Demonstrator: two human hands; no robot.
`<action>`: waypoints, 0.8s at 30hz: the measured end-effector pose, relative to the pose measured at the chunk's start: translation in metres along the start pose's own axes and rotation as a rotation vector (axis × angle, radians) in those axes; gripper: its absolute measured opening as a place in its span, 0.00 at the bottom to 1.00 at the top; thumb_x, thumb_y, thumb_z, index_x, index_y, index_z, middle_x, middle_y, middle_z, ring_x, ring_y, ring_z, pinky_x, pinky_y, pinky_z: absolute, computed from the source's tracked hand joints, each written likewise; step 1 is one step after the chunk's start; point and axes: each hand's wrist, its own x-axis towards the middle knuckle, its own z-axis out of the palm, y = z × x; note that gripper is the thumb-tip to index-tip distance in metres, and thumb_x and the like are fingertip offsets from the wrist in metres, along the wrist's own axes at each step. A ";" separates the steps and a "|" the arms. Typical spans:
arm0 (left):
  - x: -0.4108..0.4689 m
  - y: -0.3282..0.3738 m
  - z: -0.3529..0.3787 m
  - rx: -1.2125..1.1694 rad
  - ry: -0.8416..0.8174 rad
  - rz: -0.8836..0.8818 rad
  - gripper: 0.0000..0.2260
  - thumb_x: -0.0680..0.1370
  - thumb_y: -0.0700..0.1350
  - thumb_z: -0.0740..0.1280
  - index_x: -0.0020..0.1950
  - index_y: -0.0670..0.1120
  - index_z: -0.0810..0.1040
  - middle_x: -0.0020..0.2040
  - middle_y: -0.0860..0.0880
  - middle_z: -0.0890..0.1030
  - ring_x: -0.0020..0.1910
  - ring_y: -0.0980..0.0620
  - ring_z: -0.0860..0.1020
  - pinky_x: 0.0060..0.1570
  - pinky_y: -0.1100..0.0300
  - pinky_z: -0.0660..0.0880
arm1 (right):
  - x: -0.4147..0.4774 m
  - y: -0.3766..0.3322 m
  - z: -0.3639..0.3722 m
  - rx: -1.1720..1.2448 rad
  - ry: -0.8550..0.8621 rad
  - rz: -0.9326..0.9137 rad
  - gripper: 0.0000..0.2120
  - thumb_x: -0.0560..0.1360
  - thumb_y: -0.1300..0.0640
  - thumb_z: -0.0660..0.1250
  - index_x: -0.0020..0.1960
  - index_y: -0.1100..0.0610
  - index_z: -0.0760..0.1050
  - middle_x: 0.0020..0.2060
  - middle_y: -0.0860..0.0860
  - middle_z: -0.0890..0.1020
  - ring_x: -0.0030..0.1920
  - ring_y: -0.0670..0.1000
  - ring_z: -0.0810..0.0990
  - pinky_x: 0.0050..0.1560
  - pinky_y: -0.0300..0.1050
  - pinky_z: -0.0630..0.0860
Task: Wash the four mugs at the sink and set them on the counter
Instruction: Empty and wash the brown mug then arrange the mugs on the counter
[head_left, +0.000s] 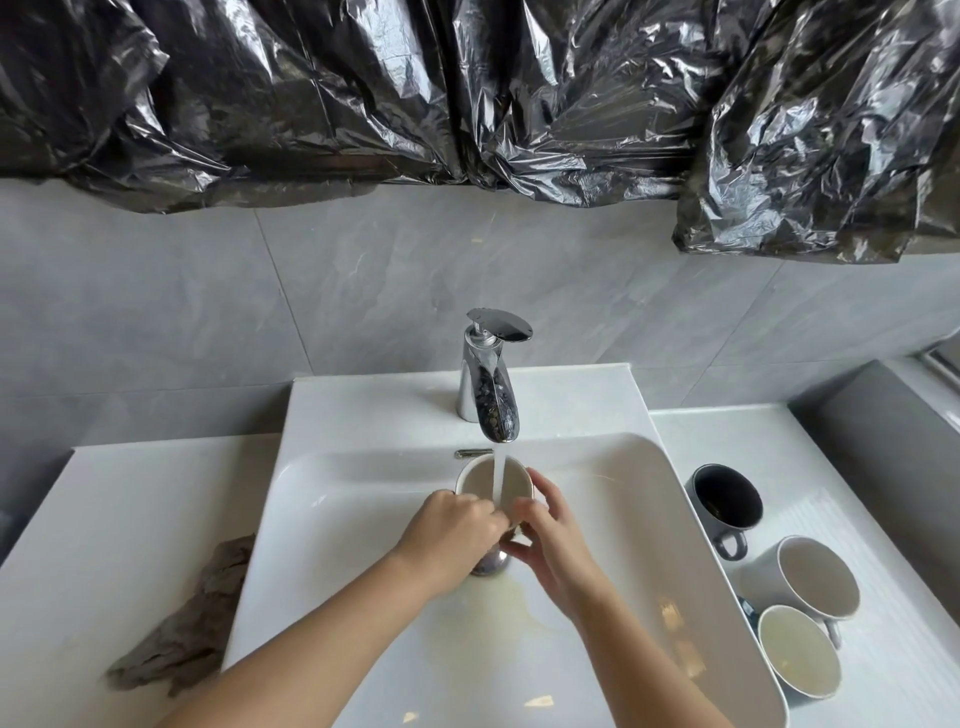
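Under the running tap (491, 384), a pale mug (478, 480) was held upright over the sink (623, 519), with the water stream (500, 478) falling straight into its open mouth. Left grip (452, 525) was closed on the mug, fingers curled at the near rim. Right grip (550, 540) was also closed on it, fingers wrapped round the right side, thumb low against the body. Both bare forearms came in from the bottom edge. The mug's lower half was hidden behind the hands, so I could not tell whether it touched the basin. Just below the hands sat the chrome drain stopper (488, 564), partly covered, and a yellowish puddle (498, 597) spread on the basin floor near it.

On the table (857, 467) right of the sink stood three more mugs in a row, all upright. The dark mug (724, 501) was farthest back, handle toward the camera. The white mug (810, 577) stood in the middle. The nearest mug (797, 657) showed a pale yellowish inside and stood just beside the white one; whether they touched was unclear.

Left of the sink, a crumpled grey cloth (192, 618) lay on the table against the basin's edge. Black plastic sheeting (467, 88) hung across the top of the grey tiled wall (311, 291).
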 end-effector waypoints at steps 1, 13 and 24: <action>-0.004 0.003 0.002 -0.048 -0.002 0.017 0.17 0.54 0.55 0.81 0.35 0.52 0.79 0.28 0.54 0.76 0.28 0.56 0.78 0.25 0.66 0.65 | 0.001 -0.002 -0.001 -0.023 -0.003 0.001 0.35 0.65 0.56 0.69 0.72 0.53 0.66 0.45 0.57 0.78 0.42 0.51 0.78 0.46 0.50 0.81; -0.007 -0.013 -0.002 0.171 -0.309 0.111 0.13 0.53 0.44 0.77 0.34 0.53 0.81 0.26 0.54 0.77 0.28 0.55 0.78 0.27 0.63 0.57 | 0.007 -0.026 -0.012 -0.359 -0.058 -0.018 0.37 0.63 0.48 0.72 0.72 0.47 0.66 0.53 0.54 0.78 0.44 0.43 0.82 0.43 0.41 0.80; -0.007 -0.014 0.004 0.191 -0.107 0.126 0.11 0.60 0.46 0.77 0.40 0.53 0.84 0.44 0.55 0.83 0.54 0.51 0.78 0.49 0.52 0.75 | 0.005 -0.023 -0.012 -0.424 -0.053 0.011 0.35 0.63 0.48 0.68 0.71 0.47 0.68 0.47 0.51 0.79 0.39 0.40 0.79 0.37 0.36 0.76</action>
